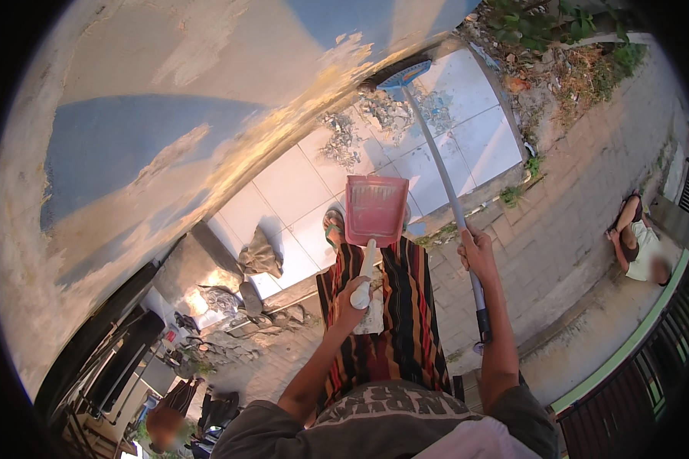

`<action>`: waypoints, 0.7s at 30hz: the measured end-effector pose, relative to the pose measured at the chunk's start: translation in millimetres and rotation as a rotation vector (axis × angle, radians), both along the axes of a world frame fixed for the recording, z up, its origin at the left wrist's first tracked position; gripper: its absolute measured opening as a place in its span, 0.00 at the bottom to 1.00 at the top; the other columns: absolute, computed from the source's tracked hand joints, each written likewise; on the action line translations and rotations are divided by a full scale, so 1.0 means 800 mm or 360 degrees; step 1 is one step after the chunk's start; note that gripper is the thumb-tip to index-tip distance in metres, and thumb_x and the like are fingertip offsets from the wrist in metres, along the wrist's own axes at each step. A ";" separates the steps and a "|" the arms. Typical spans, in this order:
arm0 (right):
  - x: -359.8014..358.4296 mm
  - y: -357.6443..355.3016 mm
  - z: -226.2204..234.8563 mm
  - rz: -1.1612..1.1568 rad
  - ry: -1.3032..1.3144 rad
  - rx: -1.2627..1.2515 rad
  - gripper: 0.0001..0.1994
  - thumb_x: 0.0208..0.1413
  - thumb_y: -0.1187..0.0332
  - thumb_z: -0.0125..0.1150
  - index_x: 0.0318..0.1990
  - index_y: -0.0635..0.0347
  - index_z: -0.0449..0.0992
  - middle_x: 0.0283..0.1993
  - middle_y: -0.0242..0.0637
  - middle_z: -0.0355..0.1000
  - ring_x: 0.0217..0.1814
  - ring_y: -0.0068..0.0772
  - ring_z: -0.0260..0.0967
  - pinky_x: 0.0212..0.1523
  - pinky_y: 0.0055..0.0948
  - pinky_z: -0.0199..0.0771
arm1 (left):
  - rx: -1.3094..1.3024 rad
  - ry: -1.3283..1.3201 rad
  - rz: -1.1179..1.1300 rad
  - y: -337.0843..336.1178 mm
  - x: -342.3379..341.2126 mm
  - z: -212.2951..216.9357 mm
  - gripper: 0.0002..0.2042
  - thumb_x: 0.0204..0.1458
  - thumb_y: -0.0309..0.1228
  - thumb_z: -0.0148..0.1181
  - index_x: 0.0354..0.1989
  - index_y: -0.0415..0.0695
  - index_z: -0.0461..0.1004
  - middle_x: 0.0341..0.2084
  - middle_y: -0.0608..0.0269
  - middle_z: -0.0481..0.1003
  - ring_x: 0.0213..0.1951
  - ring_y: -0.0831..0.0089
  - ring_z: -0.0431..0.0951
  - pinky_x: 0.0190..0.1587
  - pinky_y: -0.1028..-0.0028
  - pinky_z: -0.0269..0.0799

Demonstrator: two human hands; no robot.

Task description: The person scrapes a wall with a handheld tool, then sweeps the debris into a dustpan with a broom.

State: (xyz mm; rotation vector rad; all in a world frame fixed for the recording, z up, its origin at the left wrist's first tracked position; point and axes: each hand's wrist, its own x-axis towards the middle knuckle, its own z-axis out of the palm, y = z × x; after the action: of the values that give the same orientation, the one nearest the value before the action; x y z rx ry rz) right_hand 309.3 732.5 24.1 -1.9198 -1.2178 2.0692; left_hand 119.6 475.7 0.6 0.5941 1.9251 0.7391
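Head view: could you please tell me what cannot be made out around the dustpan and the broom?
- Broom head: partly tucked under the curved wall's edge in the head view, bristles unclear.
- Debris pile on the white tiles: too small to identify.
- Dustpan: hides the person's feet and the tiles beneath.
- Left hand fingers wrap its white handle, hiding the grip.
- Right hand covers part of the broom pole.

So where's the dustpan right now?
The red dustpan sits centre frame, held out by its white handle in the left hand, over the white tiles, just left of the broom.
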 end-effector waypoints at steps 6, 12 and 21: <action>0.011 -0.023 0.044 -0.0003 -0.0169 -0.0026 0.22 0.62 0.63 0.51 0.60 0.66 0.64 0.14 0.22 0.56 0.10 0.11 0.50 0.08 0.17 0.49 | 0.0079 0.0114 0.0011 -0.026 -0.014 -0.006 0.13 0.48 0.27 0.62 0.44 0.44 0.73 0.39 0.51 0.76 0.40 0.60 0.79 0.40 0.67 0.74; 0.003 -0.020 0.040 -0.0040 -0.0070 -0.0151 0.24 0.62 0.63 0.51 0.62 0.65 0.62 0.14 0.24 0.57 0.09 0.12 0.50 0.09 0.18 0.51 | 0.0187 0.0123 0.0042 -0.036 -0.016 -0.014 0.12 0.48 0.26 0.61 0.42 0.42 0.74 0.36 0.51 0.76 0.38 0.60 0.79 0.39 0.68 0.73; -0.013 -0.056 0.062 0.0136 -0.0156 -0.0054 0.23 0.62 0.63 0.51 0.62 0.63 0.62 0.14 0.23 0.57 0.10 0.11 0.51 0.09 0.17 0.50 | 0.0141 0.0209 0.0078 -0.051 -0.032 -0.005 0.13 0.48 0.26 0.62 0.43 0.46 0.73 0.39 0.54 0.76 0.40 0.60 0.78 0.42 0.68 0.72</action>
State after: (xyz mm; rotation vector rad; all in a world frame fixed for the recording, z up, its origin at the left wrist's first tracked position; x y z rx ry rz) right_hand 299.0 687.8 73.6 -2.0408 -1.3149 2.0712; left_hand 93.7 434.8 -3.7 0.6666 2.0416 0.8381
